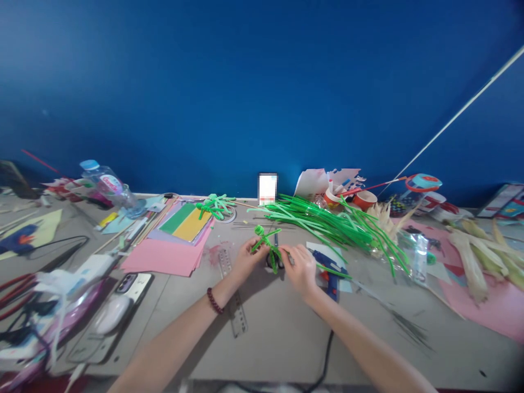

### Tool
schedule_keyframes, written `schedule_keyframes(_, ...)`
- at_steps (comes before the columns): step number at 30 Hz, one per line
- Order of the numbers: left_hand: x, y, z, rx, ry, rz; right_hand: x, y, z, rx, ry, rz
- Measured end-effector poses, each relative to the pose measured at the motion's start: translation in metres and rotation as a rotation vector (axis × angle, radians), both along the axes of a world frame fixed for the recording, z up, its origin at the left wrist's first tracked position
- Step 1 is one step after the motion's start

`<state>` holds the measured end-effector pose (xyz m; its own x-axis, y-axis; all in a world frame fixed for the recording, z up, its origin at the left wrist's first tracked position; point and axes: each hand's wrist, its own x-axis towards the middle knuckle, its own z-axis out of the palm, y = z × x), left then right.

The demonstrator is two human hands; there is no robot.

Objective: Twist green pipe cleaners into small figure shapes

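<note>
Between my two hands is a bent green pipe-cleaner shape point(267, 238), with a curled top and several short arms. My left hand point(248, 261), a beaded bracelet on its wrist, pinches the shape from the left. On the right, the fingers of my right hand point(301, 266) are closed on its lower right part. Behind and beneath it lies a pair of scissors point(275, 240), its dark handles partly covered by the green shape. A clear ruler point(238, 314) lies under my left forearm. Beside my right hand is a blue glue gun point(331, 263).
A large bundle of green pipe cleaners point(327, 221) spreads at the back right. Coloured paper sheets point(167, 256) and another green pipe-cleaner piece point(215, 204) lie left. A propped phone point(268, 189) stands at the wall. A bottle point(108, 183) and a phone point(137, 286) are farther left.
</note>
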<state>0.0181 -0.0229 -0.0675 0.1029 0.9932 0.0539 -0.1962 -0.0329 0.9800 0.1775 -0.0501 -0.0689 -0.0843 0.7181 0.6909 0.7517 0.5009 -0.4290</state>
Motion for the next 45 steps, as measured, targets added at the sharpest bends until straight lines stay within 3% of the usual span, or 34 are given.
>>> schedule_keyframes(3, 0.005, -0.002, -0.005, -0.121, -0.051, -0.124, -0.001, -0.002, 0.001, -0.014, 0.01, 0.023)
schedule_keyframes(7, 0.004, -0.003, -0.006, -0.125, -0.09, -0.118, -0.003, -0.004, 0.0, -0.114, 0.082, 0.019)
schedule_keyframes(15, 0.004, -0.001, -0.003, -0.162, -0.176, -0.036, -0.009, 0.004, 0.001, -0.508, 0.535, 0.095)
schedule_keyframes(20, 0.005, -0.002, -0.008, -0.189, -0.333, -0.17, -0.007, 0.009, 0.005, -0.831, 0.63, 0.197)
schedule_keyframes(22, 0.006, -0.004, -0.008, -0.231, -0.414, -0.23, -0.007, 0.008, 0.006, -0.87, 0.621, 0.216)
schedule_keyframes(25, 0.008, -0.007, -0.007, -0.274, -0.487, -0.244, -0.009, 0.004, 0.005, -0.736, 0.548, 0.241)
schedule_keyframes(29, 0.014, -0.01, -0.007, -0.284, -0.469, -0.123, -0.011, -0.005, -0.002, -0.505, 0.298, 0.255)
schedule_keyframes(32, 0.017, -0.012, -0.007, -0.272, -0.405, 0.0, -0.014, -0.009, -0.009, -0.399, 0.166, 0.184)
schedule_keyframes(39, 0.016, -0.01, -0.005, -0.174, -0.213, 0.135, -0.027, -0.018, -0.018, -0.166, -0.177, 0.064)
schedule_keyframes(45, 0.012, -0.001, -0.012, -0.051, -0.046, 0.24, -0.031, -0.027, -0.017, -0.043, -0.388, 0.071)
